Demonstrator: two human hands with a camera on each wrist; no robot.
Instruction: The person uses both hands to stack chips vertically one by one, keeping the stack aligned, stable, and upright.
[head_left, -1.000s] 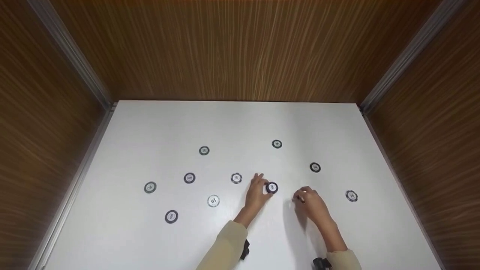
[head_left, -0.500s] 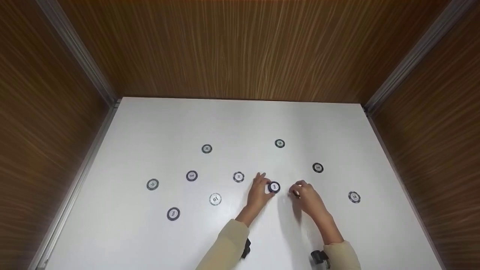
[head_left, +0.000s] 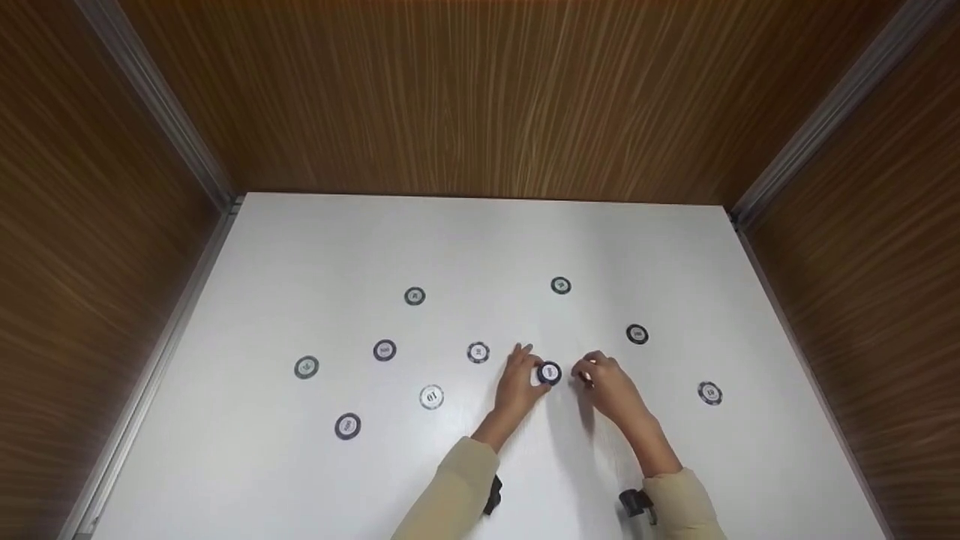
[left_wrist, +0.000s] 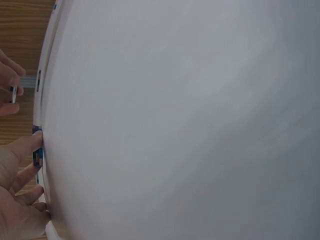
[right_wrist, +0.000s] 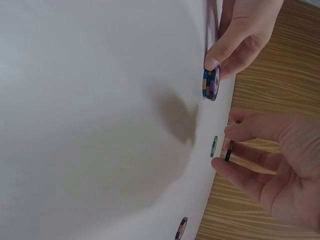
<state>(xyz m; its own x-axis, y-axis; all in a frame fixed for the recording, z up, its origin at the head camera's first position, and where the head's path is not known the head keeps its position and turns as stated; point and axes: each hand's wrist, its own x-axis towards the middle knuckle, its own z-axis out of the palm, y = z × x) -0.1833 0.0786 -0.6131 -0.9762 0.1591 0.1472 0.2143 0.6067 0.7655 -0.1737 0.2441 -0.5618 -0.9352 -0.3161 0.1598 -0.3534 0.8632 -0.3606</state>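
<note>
A short stack of poker chips (head_left: 550, 373) stands on the white table, its top chip dark-rimmed with a pale centre. My left hand (head_left: 516, 382) grips the stack between thumb and index finger, the other fingers spread on the table. In the right wrist view, the stack (right_wrist: 210, 83) shows a few layers with coloured edges. Just right of it, my right hand (head_left: 611, 388) is raised over the table and pinches a single dark-edged poker chip (right_wrist: 229, 150). From the head view that chip is mostly hidden by the fingers.
Several single chips lie flat and scattered: a white chip (head_left: 431, 397) and a purple-rimmed chip (head_left: 348, 426) on the left, a dark chip (head_left: 637, 334) and another chip (head_left: 709, 392) on the right. Wood-grain panels (head_left: 480, 97) wall the table at back and sides.
My right hand has moved left, closer to the stack, with its chip still pinched. My left hand keeps its grip on the stack. The head view has shifted slightly.
</note>
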